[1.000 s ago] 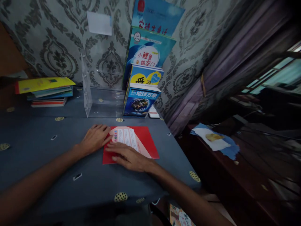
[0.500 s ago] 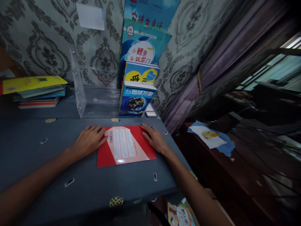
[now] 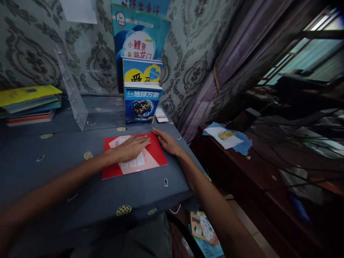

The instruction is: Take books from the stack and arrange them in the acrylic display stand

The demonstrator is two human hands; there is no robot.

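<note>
Book (image 3: 146,159) with red and pink cover lies flat and closed on the table (image 3: 88,193), in front of a clear stand (image 3: 71,91). Compared with half a second ago, the left hand (image 3: 130,148) has gone from the left edge to the middle of the cover, and it now hides part of the print. The right hand (image 3: 169,142) stays at the far right corner. The view has also turned, so that the stand appears further to the left.

The long axis of the book runs from left to right, slightly slanted, with its right end a little farther from the person. The coloured title is at the left end, so the print is turned sideways.

The grip of the left hand is flat and holds nothing; its fingers are stretched together over the cover. The right grip is also loose, its fingers extended along the edge; whether they press on it, I cannot tell.

The cover is smooth, with angular colour fields. The cloth (image 3: 64,157) is grey-blue with yellow spotted ovals. The stand is of transparent plastic, stepped, and bears upright books (image 3: 142,107) on its right side.
</note>
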